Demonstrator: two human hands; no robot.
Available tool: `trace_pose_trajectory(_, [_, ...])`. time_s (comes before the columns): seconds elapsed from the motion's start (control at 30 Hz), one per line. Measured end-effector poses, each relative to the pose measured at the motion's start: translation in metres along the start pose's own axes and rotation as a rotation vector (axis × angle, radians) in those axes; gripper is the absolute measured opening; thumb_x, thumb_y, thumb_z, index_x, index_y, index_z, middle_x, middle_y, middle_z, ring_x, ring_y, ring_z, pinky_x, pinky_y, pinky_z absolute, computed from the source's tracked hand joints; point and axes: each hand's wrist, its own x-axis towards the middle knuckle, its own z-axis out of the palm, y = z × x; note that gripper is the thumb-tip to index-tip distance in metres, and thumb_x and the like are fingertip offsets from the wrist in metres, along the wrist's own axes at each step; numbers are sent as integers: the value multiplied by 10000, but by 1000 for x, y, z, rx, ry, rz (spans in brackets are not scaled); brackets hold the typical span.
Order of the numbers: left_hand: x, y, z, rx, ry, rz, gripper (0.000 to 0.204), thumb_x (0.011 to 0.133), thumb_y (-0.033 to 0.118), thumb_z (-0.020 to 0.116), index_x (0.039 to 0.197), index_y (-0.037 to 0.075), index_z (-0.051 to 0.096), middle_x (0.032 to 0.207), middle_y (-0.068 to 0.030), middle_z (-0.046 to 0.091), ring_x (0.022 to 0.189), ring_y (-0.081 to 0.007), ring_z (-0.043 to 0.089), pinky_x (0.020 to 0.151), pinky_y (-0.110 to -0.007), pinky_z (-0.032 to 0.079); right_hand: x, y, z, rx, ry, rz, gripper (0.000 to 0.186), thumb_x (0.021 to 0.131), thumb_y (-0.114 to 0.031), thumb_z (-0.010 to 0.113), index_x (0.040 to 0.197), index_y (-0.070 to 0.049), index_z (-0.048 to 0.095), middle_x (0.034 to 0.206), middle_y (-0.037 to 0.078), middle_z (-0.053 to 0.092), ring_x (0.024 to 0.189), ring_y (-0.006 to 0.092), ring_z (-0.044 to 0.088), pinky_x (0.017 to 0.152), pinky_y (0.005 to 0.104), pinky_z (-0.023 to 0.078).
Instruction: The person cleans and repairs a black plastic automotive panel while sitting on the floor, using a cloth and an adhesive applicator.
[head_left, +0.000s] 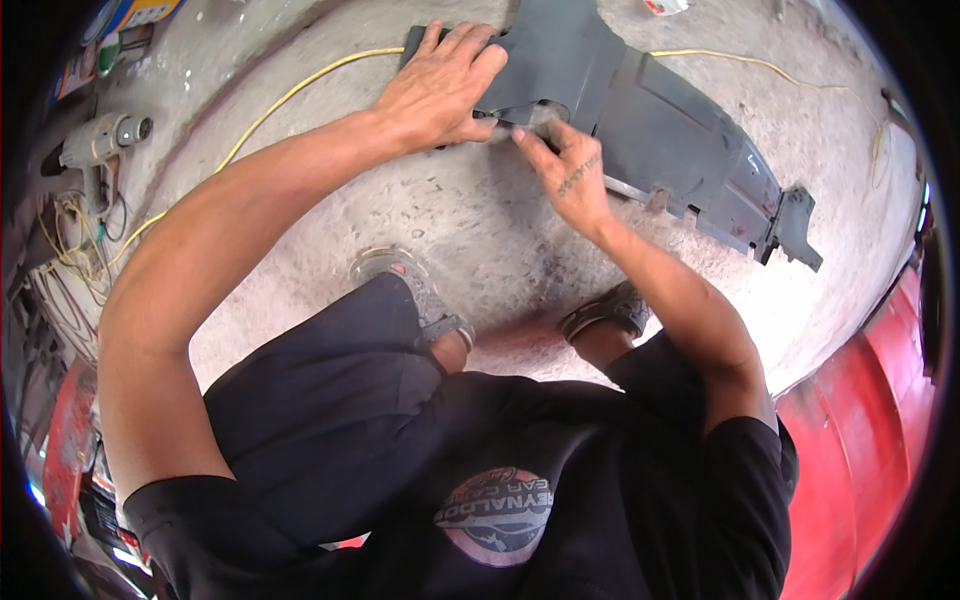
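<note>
A long dark grey moulded plastic panel lies on the pale concrete floor, with tabs along its lower edge. My left hand rests on the panel's left part, fingers spread over it, thumb down by a narrow dark opening. Just right of that thumb, my right hand has thumb and forefinger closed at the opening on a small dark piece that I cannot make out. What lies under both sets of fingertips is partly hidden.
A grey power tool and tangled cords sit at the far left. A yellow cord runs behind the panel. Cans stand upper left. Large red surfaces border the right. My sandalled feet are below my hands.
</note>
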Motion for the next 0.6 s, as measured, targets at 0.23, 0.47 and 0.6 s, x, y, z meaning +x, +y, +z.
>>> trace_pose_trajectory(0.23, [1, 6, -7, -20, -54, -18, 741, 751, 279, 850, 1368, 51, 509, 1516, -240, 428, 1438, -429, 397, 1234, -608, 268, -19, -5, 32, 1177, 118, 318, 264, 975, -215, 718, 1029, 38, 669, 898, 81, 697, 690, 161, 642, 618, 323, 542])
trace_pose_trajectory(0.47, [3, 6, -8, 1, -53, 29, 674, 782, 315, 816, 1397, 157, 590, 1514, -237, 431, 1422, -443, 416, 1219, -637, 272, -7, 1, 44, 1441, 234, 269, 138, 955, -76, 713, 1047, 15, 667, 946, 99, 710, 816, 201, 695, 732, 373, 610])
trace_pose_trajectory(0.6, [5, 7, -10, 21, -69, 32, 696, 738, 330, 851, 1376, 146, 643, 1504, -275, 451, 1409, -440, 433, 1205, -627, 293, -3, 3, 48, 1434, 259, 260, 134, 951, -75, 712, 1031, 23, 669, 936, 105, 712, 806, 203, 699, 723, 370, 611])
